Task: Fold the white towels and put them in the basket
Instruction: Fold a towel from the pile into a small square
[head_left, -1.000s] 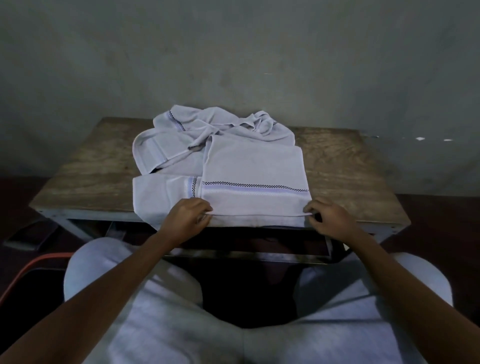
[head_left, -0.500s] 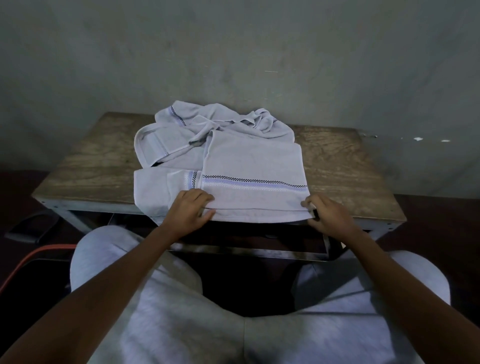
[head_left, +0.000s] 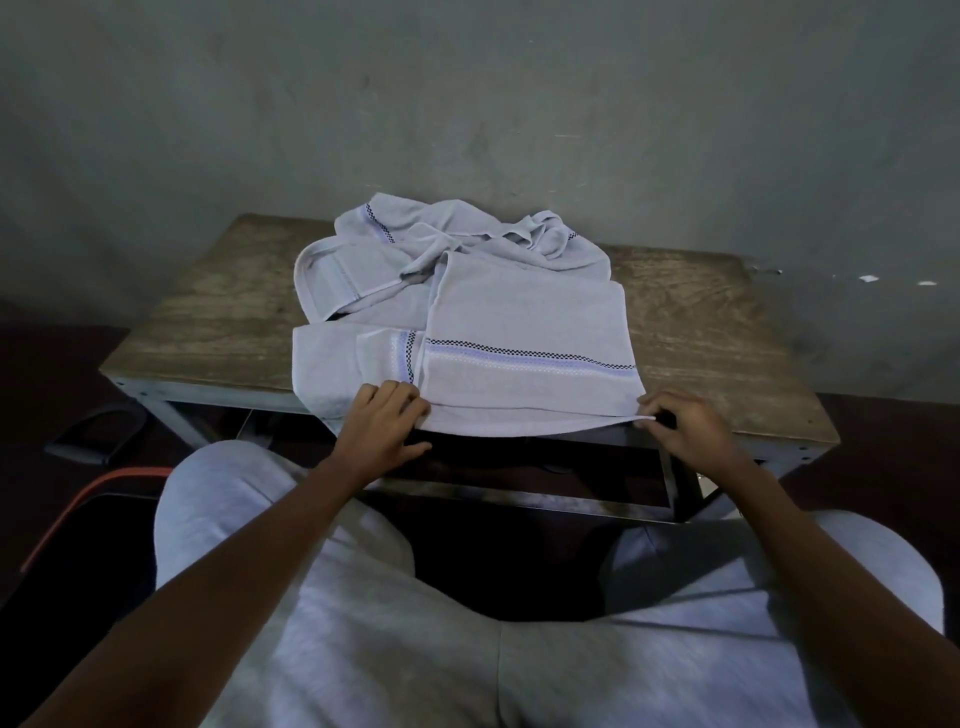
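A worn wooden table (head_left: 691, 322) stands against a bare grey plaster wall (head_left: 467, 104); at frame centre a white towel with a purple band (head_left: 524, 322) lies flat over a crumpled heap of white towels (head_left: 467, 234). The left hand (head_left: 382, 431) grips its lower-left corner and the right hand (head_left: 685, 436) pinches the lower-right — as a second ago, though the hem now overhangs the table's front edge slightly more.

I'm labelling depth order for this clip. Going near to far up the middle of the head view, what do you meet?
Lap → left hand and right hand, level → flat towel, whose near edge they grip → crumpled towels → wall.
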